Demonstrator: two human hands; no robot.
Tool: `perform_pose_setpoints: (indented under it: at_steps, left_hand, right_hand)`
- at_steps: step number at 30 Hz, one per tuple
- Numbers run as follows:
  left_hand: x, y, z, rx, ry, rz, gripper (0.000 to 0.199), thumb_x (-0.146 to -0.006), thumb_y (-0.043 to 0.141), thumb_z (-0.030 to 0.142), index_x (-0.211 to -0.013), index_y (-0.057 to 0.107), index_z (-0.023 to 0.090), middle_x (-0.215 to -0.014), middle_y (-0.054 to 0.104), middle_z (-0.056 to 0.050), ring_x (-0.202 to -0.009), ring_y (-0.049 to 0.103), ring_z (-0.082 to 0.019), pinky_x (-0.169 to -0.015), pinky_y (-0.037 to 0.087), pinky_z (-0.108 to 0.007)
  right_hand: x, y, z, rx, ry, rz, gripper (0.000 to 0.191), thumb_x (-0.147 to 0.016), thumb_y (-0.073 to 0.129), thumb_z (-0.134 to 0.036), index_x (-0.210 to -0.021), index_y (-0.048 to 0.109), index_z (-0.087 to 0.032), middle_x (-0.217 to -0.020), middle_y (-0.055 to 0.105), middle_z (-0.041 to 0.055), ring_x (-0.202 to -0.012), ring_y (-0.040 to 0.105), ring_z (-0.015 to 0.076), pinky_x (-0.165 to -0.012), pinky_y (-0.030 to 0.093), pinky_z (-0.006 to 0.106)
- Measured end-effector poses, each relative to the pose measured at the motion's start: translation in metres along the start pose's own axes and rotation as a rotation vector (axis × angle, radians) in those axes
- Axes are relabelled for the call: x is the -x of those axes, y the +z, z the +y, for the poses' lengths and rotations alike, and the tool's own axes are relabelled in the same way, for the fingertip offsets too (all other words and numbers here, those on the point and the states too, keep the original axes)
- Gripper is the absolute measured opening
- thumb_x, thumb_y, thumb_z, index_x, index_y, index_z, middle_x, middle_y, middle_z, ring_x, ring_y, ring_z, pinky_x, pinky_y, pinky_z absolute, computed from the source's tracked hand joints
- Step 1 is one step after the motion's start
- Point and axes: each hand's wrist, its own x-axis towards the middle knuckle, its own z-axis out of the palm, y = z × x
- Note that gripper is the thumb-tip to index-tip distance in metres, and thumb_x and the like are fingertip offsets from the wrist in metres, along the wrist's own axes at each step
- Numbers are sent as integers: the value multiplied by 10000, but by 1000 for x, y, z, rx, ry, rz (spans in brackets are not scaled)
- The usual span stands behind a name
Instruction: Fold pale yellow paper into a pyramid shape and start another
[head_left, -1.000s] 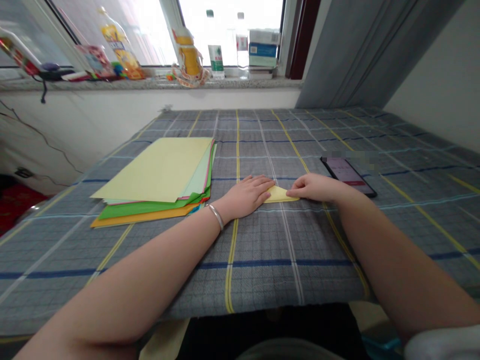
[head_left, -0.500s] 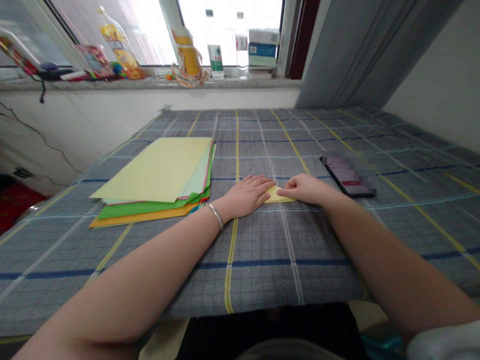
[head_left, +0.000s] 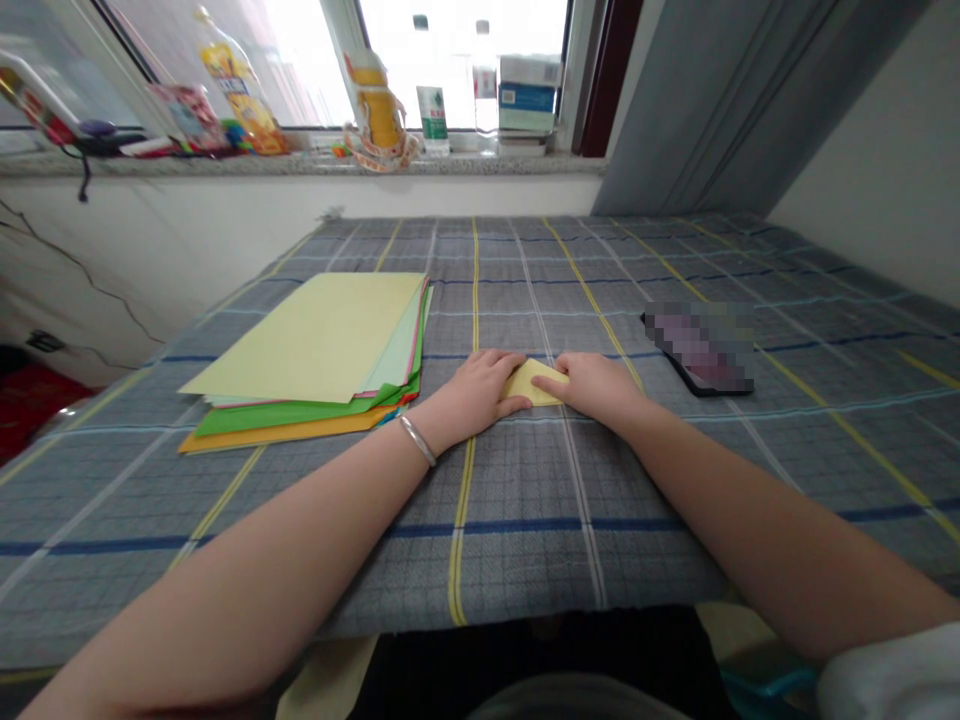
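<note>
A small folded piece of yellow paper (head_left: 531, 377) lies on the checked cloth between my hands. My left hand (head_left: 478, 392), with a silver bangle at the wrist, grips its left side, thumb along the near edge and fingers over the far edge. On the right side, my right hand (head_left: 598, 388) pinches the paper, its thumb lying across the top and its other fingers curled at the far edge. Both hands rest low against the cloth. Part of the paper is hidden under the fingers.
Left of my hands lies a stack of coloured paper (head_left: 322, 335), pale yellow on top. A phone (head_left: 701, 355) with a blurred screen lies to the right. Bottles, a tube and boxes (head_left: 525, 105) stand on the windowsill (head_left: 465, 168) beyond the checked tablecloth (head_left: 517, 480).
My left hand has slid slightly left, its thumb now apart from its fingers. My right hand has moved left onto the paper, and more of the paper's upper surface shows.
</note>
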Motion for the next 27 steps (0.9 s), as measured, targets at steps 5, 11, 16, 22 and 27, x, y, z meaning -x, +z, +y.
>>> perform_pose_setpoints:
  at_steps: [5, 11, 16, 22, 27]
  left_hand:
    - [7, -17, 1, 93, -219, -104, 267, -791, 698, 392, -940, 625, 183, -858, 665, -24, -824, 602, -200, -744, 444, -302]
    - [11, -27, 4, 102, -268, -150, 235, -792, 681, 349, -931, 592, 181, -818, 642, -14, -712, 572, -168, -613, 386, -262]
    - [9, -29, 1, 35, -150, -121, 160, -832, 614, 317, -755, 602, 177, -775, 621, -20, -694, 550, -159, -608, 364, -264]
    - [6, -30, -5, 149, -221, -195, 168, -804, 619, 341, -749, 649, 185, -708, 635, 2, -649, 546, -146, -583, 346, -255]
    - [6, -38, -4, 229, -260, -272, 237, -837, 534, 353, -763, 677, 180, -680, 640, 1, -629, 534, -142, -590, 365, -254]
  right_hand:
    - [0, -1, 5, -46, -38, -10, 437, -863, 461, -599, -774, 643, -211, -847, 707, 81, -778, 600, 215, -568, 298, 296]
    - [2, -4, 15, -186, -111, -43, 394, -836, 519, -554, -699, 625, -200, -726, 658, 45, -645, 527, 160, -537, 285, 288]
    - [3, -4, 20, -404, -169, -106, 331, -805, 568, -501, -799, 691, -194, -706, 642, 9, -610, 512, 137, -532, 304, 268]
    - [7, -7, 17, -448, -173, -203, 400, -771, 573, -576, -669, 627, -193, -601, 519, -23, -551, 421, 113, -506, 272, 261]
    - [9, -9, 16, -458, -132, -201, 406, -802, 537, -563, -636, 587, -197, -596, 511, -23, -537, 413, 108, -505, 262, 267]
